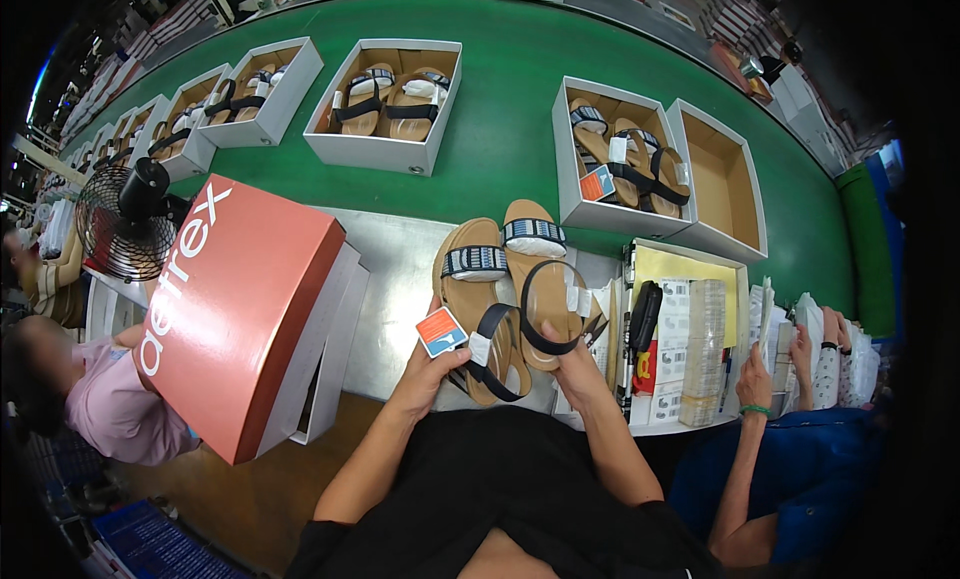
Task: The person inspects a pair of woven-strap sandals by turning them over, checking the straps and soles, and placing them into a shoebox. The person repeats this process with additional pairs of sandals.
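Observation:
Two tan-soled sandals with dark straps are held side by side over the metal tabletop [385, 269], toes pointing away from me. My left hand [425, 374] grips the left sandal [470, 301] near its heel, thumb by the ankle strap. An orange, white and blue hang tag [442, 333] dangles beside that thumb. A further sole edge shows along the left sandal's outer side; whether it is another sandal I cannot tell. My right hand [578, 371] is closed around the heel of the right sandal [543, 319], thumb on its footbed. White wrapping covers parts of the straps.
Boxed sandals [385, 104] line the green belt [500, 109]; an empty open box [722, 184] sits at right. A red-lidded shoebox stack [240, 309] and a fan [125, 214] stand left. A tray [740, 319] holds labels and pens. Co-workers' arms [745, 439] work at right.

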A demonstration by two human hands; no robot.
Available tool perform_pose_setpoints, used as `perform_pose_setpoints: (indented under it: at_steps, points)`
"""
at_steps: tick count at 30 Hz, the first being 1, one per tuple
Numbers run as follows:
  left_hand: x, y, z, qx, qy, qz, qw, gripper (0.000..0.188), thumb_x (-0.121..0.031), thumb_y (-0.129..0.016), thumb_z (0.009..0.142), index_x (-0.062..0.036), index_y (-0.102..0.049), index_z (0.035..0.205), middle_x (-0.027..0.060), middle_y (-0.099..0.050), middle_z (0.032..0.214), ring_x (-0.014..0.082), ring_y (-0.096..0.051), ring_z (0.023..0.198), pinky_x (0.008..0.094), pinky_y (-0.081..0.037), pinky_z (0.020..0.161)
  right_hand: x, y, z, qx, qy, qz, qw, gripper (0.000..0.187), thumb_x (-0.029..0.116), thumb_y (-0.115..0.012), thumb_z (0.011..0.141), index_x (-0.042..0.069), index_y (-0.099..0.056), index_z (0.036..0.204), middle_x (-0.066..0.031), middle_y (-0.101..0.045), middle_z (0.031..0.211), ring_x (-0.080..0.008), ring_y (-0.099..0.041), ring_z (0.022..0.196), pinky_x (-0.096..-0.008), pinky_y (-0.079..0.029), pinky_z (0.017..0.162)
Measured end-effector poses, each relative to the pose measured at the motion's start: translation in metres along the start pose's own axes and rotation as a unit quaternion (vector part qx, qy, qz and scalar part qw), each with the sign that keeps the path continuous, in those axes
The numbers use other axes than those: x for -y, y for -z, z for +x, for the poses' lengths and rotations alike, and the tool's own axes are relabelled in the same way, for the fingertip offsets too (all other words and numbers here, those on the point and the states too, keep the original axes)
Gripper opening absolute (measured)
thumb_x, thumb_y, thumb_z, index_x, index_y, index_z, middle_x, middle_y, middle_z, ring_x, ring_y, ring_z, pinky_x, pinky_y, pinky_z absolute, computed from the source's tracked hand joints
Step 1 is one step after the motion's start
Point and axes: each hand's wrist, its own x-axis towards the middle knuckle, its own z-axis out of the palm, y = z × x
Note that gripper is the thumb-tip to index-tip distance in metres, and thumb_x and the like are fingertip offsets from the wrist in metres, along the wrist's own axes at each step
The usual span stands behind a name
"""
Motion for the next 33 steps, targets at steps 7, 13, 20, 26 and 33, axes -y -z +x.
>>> perform_pose_setpoints:
  at_steps: [7,13,20,26,33]
  points:
    - [0.02,0.024,0.008,0.051,-0.016,-0.165,0.985,0.087,-0.005,-0.058,0.07,-0.006,-0.03,0.152,0.0089,-0.045,0.145,0.0231,-0.042,0.134,0.0375,-0.028,0.117,0.004,0.029,0.0,0.245,-0.004,0.358,0.901,0.088,0.059,-0.054,0.093,-0.001,-0.027,0.152,-0.0295,-0.038,0.149,-0.0456,-0.042,0.136,-0.0575,-0.038,0.112]
    - [0.007,0.003,0.007,0.011,-0.069,0.003,0.998,0.068,-0.027,-0.066,0.095,-0.005,-0.032,0.15,0.0072,-0.05,0.14,0.0226,-0.049,0.129,0.037,-0.039,0.11,0.008,0.02,-0.011,0.329,-0.021,0.446,0.832,0.096,0.065,-0.056,0.09,-0.002,-0.025,0.152,-0.0338,-0.037,0.148,-0.0473,-0.044,0.134,-0.0576,-0.042,0.109]
    - [-0.011,0.007,-0.002,0.18,0.074,-0.459,0.867,0.071,-0.045,-0.055,0.098,-0.0037,-0.032,0.151,0.0241,-0.037,0.151,0.0417,-0.039,0.139,0.0609,-0.037,0.111,0.012,0.006,-0.019,0.363,-0.08,0.503,0.78,0.092,0.059,-0.058,0.091,-0.001,-0.026,0.152,-0.0349,-0.036,0.148,-0.05,-0.042,0.134,-0.0607,-0.04,0.109]
    - [-0.026,-0.006,-0.016,0.296,0.103,-0.634,0.707,0.089,-0.053,-0.057,0.094,-0.0057,-0.015,0.157,0.0262,-0.023,0.157,0.0467,-0.032,0.142,0.0696,-0.037,0.107,0.014,-0.003,-0.024,0.392,-0.091,0.515,0.757,0.091,0.058,-0.058,0.091,-0.001,-0.026,0.152,-0.0357,-0.035,0.148,-0.0517,-0.04,0.135,-0.0626,-0.037,0.11]
    - [-0.029,-0.002,-0.019,0.308,0.133,-0.648,0.684,0.086,-0.052,-0.055,0.096,-0.0047,-0.016,0.156,0.025,-0.023,0.157,0.0474,-0.033,0.141,0.0721,-0.037,0.104,0.02,-0.011,-0.029,0.402,-0.109,0.529,0.739,0.089,0.058,-0.056,0.093,-0.002,-0.027,0.152,-0.0392,-0.034,0.147,-0.0552,-0.04,0.133,-0.0664,-0.035,0.109]
